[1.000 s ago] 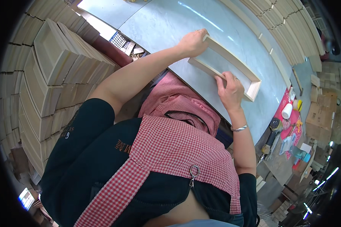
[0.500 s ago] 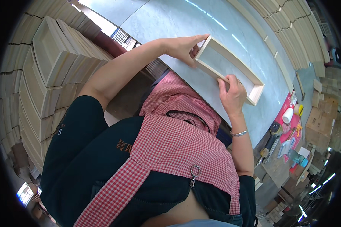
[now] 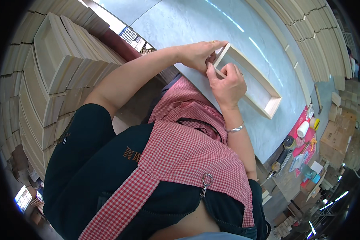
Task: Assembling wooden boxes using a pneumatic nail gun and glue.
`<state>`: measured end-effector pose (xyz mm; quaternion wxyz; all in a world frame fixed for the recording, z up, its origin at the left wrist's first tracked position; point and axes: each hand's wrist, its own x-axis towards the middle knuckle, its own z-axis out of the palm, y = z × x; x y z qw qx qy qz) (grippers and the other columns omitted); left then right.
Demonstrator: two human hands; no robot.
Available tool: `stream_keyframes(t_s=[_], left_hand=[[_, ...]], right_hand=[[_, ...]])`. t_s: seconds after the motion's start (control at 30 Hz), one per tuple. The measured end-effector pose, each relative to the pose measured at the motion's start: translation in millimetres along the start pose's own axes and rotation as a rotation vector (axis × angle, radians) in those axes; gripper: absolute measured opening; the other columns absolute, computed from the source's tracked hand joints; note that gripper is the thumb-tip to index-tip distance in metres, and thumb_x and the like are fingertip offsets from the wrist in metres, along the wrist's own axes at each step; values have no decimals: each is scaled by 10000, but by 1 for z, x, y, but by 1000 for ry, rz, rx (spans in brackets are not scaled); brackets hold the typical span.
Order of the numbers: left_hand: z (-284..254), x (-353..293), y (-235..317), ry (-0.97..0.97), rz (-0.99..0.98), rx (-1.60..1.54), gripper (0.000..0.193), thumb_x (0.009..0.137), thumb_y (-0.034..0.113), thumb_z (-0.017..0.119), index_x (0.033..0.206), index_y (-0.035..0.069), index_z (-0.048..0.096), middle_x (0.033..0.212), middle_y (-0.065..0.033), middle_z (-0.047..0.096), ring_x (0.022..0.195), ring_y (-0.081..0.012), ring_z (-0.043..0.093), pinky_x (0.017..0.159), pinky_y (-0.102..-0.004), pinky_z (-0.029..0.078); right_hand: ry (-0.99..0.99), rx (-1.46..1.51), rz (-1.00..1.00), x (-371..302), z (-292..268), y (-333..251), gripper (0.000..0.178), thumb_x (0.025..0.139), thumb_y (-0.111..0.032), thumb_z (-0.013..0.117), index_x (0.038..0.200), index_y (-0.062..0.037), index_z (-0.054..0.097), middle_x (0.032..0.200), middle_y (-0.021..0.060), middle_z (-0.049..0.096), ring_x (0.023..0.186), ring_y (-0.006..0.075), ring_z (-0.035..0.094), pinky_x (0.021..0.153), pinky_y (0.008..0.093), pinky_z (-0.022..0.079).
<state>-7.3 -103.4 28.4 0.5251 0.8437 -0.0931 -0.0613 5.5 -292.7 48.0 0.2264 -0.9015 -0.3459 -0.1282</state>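
A long, shallow rectangular frame of pale wood [image 3: 273, 105] is tilted slightly over the grey marble-look tabletop [image 3: 180, 24]. Its left short end is gripped by my left hand [image 3: 198, 55], with the fingers around that corner. My right hand [image 3: 230, 86] is closed on the near long side, close to the same corner, thumb pointing up toward the left hand. Part of the near side is hidden behind the right hand. Whether the frame has a bottom I cannot tell.
Stacked wooden trays [image 3: 54, 54] rise at my left. Rows of wooden pieces [image 3: 308, 38] line the far right, beside a long wooden strip [image 3: 282, 46]. A white roll [image 3: 303, 129], a bottle [image 3: 309, 173] and a cardboard box [image 3: 335, 130] lie to the right.
My right hand has slid left along the near side, from around its middle to the left corner. The left hand keeps its hold; the frame has shifted slightly right and nearer.
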Motion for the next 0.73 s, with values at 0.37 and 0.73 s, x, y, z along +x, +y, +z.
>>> stream_keyframes(t_s=[0.37, 0.73], left_hand=[[6, -4, -15, 135, 165, -95, 1015, 656, -6, 800, 1526, -15, 276, 1048, -179, 629, 758, -246, 635, 637, -335, 547], [9, 0, -24, 120, 187, 20, 1046, 704, 96, 779, 1565, -7, 194, 1442, -221, 498, 1110, -350, 616, 958, -398, 525]], right_hand=[[-34, 206, -50, 23, -14, -8, 287, 817, -268, 779, 808, -83, 561, 773, 45, 567, 689, 253, 552, 639, 365, 474], [-482, 207, -303, 246, 125, -86, 338, 881, -291, 737, 1110, -45, 702, 1067, 150, 668, 899, 285, 645, 802, 370, 521]])
